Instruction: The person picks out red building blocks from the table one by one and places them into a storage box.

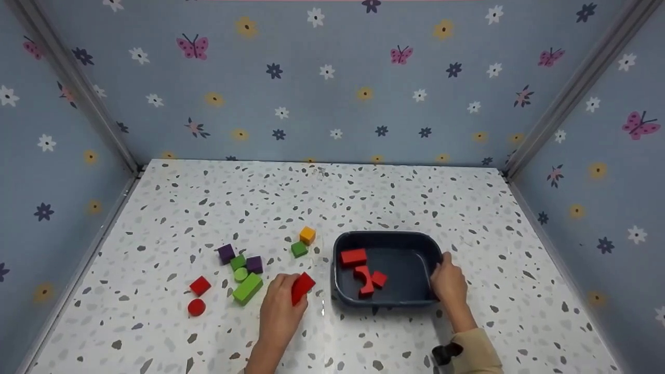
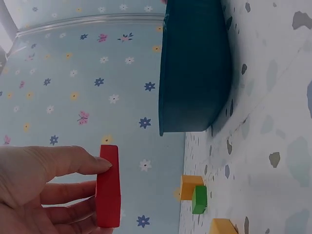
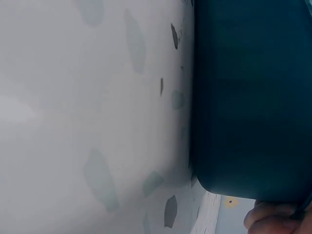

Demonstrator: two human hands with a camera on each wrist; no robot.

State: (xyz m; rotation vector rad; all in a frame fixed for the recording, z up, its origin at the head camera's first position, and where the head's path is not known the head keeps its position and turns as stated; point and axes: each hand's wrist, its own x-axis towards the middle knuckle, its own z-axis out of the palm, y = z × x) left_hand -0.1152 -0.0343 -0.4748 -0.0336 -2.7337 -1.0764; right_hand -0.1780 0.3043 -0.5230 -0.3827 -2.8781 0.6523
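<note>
My left hand [image 1: 280, 309] pinches a red block [image 2: 108, 187] between thumb and fingers, held above the table to the left of a dark blue rectangular tub [image 1: 387, 303]. In the left wrist view the block's long narrow side faces the camera. My right hand [image 1: 450, 280] grips the tub's right rim, with fingertips [image 3: 270, 219] curled at the edge in the right wrist view. Inside the tub, toward its left, lie a red rectangular block [image 1: 353, 257], a red arch block [image 1: 364, 281] and a small red block [image 1: 380, 279].
Left of my left hand lie a red cube [image 1: 200, 285], a red round block [image 1: 196, 307], a light green rectangular block [image 1: 248, 289], a green cylinder [image 1: 240, 274] and purple cubes [image 1: 226, 253]. Farther back, an orange cube [image 1: 307, 236] stands by a green cube [image 1: 299, 249]. Patterned walls [image 1: 332, 104] enclose the speckled table.
</note>
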